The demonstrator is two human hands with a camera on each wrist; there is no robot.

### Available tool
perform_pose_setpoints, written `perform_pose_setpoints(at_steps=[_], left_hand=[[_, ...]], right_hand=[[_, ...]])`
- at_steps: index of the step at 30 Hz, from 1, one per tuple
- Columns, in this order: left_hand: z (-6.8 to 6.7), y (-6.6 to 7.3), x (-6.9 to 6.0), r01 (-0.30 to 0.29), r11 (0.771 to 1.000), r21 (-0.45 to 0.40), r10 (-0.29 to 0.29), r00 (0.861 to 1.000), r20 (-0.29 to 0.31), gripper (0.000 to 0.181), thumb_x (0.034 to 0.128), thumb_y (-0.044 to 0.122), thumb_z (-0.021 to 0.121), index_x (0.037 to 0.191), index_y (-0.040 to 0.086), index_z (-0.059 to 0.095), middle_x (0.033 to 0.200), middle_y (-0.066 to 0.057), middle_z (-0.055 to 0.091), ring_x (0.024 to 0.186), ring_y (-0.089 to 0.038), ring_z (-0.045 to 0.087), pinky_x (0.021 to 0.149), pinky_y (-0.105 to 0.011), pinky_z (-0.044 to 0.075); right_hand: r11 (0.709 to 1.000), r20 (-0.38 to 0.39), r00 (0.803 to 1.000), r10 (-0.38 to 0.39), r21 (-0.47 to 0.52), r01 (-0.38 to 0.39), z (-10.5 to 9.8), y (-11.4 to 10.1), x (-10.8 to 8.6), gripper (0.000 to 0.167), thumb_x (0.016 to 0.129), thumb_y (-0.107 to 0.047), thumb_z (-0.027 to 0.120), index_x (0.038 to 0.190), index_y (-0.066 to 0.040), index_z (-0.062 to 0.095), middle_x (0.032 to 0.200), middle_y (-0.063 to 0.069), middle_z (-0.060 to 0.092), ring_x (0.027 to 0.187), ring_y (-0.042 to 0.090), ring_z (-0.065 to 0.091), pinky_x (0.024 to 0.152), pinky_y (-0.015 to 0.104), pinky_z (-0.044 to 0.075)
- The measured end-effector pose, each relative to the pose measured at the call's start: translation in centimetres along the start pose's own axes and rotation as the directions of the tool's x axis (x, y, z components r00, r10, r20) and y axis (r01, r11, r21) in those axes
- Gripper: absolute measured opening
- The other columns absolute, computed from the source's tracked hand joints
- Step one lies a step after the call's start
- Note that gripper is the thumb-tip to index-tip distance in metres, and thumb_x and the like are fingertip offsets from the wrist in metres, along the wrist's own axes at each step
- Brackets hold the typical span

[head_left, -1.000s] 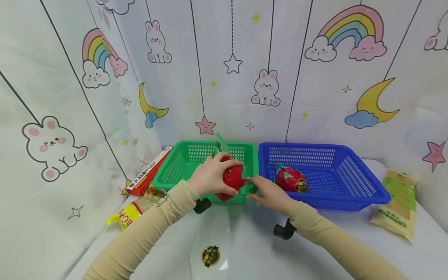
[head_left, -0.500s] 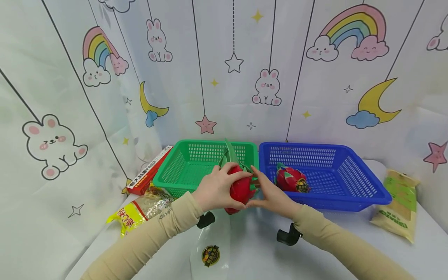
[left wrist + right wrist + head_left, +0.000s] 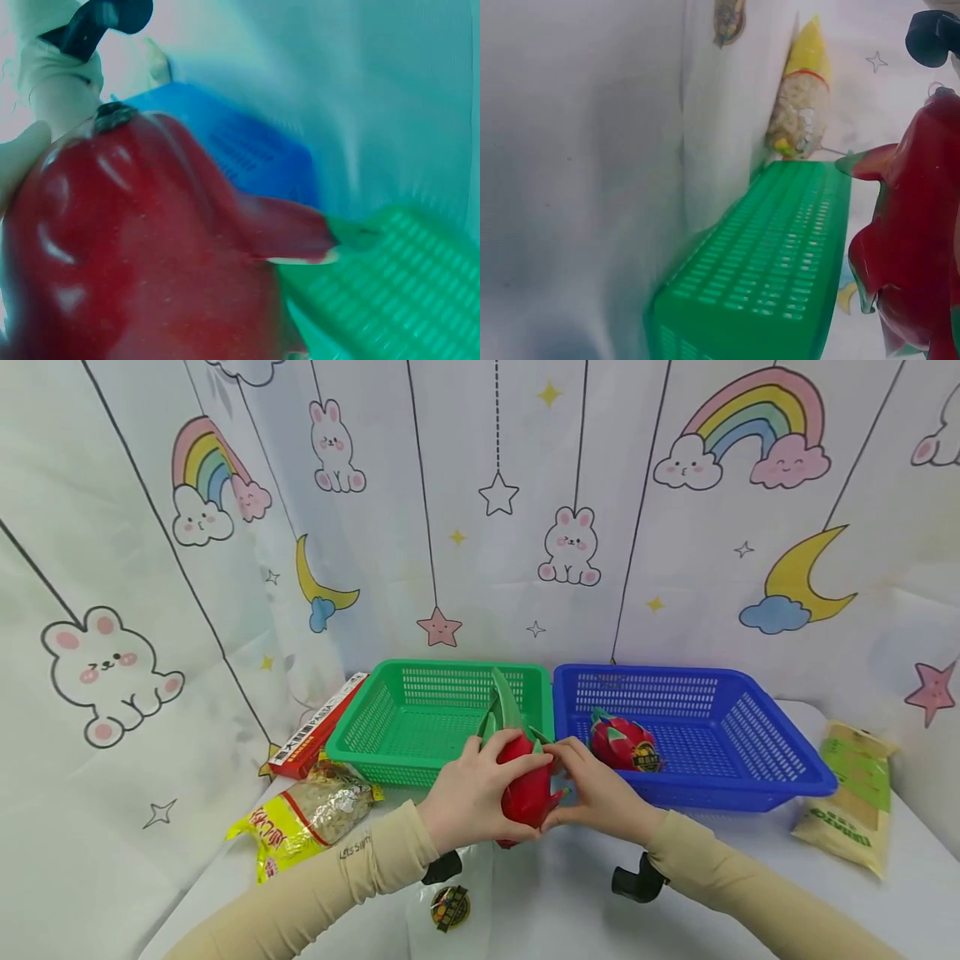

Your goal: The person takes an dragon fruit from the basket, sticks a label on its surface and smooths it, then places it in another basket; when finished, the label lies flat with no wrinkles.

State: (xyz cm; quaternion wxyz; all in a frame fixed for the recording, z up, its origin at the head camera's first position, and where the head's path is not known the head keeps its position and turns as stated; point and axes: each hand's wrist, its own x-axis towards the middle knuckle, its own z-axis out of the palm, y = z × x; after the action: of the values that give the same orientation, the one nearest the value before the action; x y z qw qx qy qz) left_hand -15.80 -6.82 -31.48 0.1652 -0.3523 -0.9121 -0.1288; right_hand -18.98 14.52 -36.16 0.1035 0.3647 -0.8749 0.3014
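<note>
1. Glossy red, green-tipped dragon fruit: gripped by curled fingers of left hand and right hand, before green plastic basket; not yet placed.
2. Second red dragon fruit: already in blue plastic basket.

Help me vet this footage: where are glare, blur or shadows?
Head: mostly crisp, soft shadow on the table; left wrist: teal cast, glare on the held fruit, blurred green basket and blue basket; right wrist: hazy, grey shading on the table.
</note>
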Motion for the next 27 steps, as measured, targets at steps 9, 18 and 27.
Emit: perform_pose_setpoints(at_steps=[9, 18, 27], left_hand=[[1.0, 1.4, -1.5, -0.049, 0.996, -0.07, 0.049, 0.999, -0.003, 0.079, 0.0624, 0.058, 0.076, 0.132, 0.033, 0.047, 0.136, -0.005, 0.04, 0.1, -0.025, 0.049, 0.066, -0.026, 0.054], [1.7, 2.8, -2.5, -0.052, 0.989, -0.137, 0.063, 0.995, 0.077, 0.08, 0.0637, 0.063, 0.072, 0.133, 0.035, 0.044, 0.135, -0.004, 0.04, 0.099, -0.022, 0.05, 0.066, -0.02, 0.052], [3.0, 3.7, -3.1, -0.076, 0.98, -0.186, 0.096, 0.99, 0.101, 0.079, 0.0629, 0.064, 0.072, 0.131, 0.034, 0.045, 0.131, -0.002, 0.041, 0.098, -0.022, 0.05, 0.066, -0.016, 0.048]], right_hand=[[0.999, -0.02, 0.999, -0.033, -0.008, 0.033, -0.3, -0.5, -2.7, 0.097, 0.062, -0.047, 0.079, 0.136, -0.006, 0.031, 0.117, -0.001, 0.052, 0.094, 0.01, 0.058, 0.073, 0.023, 0.054], [0.997, 0.006, 0.997, -0.071, -0.003, 0.071, 0.0, -0.6, -5.0, 0.099, 0.06, -0.054, 0.077, 0.135, -0.007, 0.034, 0.104, -0.011, 0.049, 0.085, 0.002, 0.052, 0.068, 0.02, 0.051], [1.0, 0.078, 0.997, -0.004, 0.021, 0.002, 0.4, -0.6, -6.9, 0.094, 0.06, -0.054, 0.078, 0.132, -0.007, 0.039, 0.1, -0.012, 0.045, 0.08, 0.001, 0.044, 0.061, 0.019, 0.047]])
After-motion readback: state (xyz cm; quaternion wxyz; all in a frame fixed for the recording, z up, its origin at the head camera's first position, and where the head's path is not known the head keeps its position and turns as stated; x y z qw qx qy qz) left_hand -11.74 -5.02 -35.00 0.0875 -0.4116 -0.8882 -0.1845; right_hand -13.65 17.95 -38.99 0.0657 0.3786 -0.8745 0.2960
